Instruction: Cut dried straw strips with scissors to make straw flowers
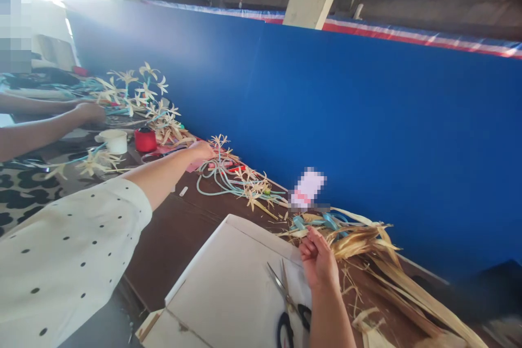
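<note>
My left hand (201, 151) reaches out from a polka-dot sleeve to the far part of the table, beside pale husk flowers (253, 189) and looped light-blue stems (212, 178). A pink piece (196, 165) lies under that hand; its fingertips are too small and covered to read. My right hand (320, 261) is closed, with curled fingers and thumb drawn together, above the edge of a white box (228, 277). A pale sliver shows at its fingertips, too small to name. Scissors (289, 300) with black handles lie part-open on the box, beside my right wrist.
Dry corn husks (362, 242) and blue ribbon (330, 222) lie at the right. A white cup (116, 142), a red container (145, 140) and more husk flowers (134, 89) stand left, near another person's forearms (44, 125). A blue panel (326, 109) borders the table.
</note>
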Motion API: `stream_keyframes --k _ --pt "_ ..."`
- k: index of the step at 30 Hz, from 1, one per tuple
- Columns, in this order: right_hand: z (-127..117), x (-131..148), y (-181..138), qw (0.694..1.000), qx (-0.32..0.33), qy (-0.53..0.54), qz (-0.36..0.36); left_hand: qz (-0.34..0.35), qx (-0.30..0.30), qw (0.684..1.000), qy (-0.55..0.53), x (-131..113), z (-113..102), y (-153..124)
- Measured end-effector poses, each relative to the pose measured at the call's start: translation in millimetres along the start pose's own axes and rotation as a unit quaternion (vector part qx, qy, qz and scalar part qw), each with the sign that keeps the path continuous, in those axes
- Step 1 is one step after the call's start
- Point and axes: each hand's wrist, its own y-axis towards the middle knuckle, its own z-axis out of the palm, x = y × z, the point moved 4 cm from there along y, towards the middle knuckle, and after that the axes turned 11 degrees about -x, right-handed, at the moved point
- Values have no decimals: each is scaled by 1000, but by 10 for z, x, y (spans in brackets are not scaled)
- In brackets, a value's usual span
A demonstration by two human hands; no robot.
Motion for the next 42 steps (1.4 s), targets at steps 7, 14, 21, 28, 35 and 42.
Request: stream_keyframes --k 7,14,21,28,35,42 --pt "59 49 -35 999 21 25 3 96 -186 973 -97 -742 -329 -507" --pt "59 61 -50 999 28 19 -8 241 -14 945 -220 -1666 436 -1689" --pt "28 55 -45 1000 25 0 -20 117 41 952 -279 -1657 1359 -2279" --pt "63 56 -61 999 21 -18 -29 200 -35 914 -352 -1482 1435 -2371" --pt "91 68 -98 999 19 -29 -31 262 7 896 -359 -1563 1389 -2461" --pt "98 88 -114 999 19 -33 -38 228 37 896 -380 -1575 1403 -2505"
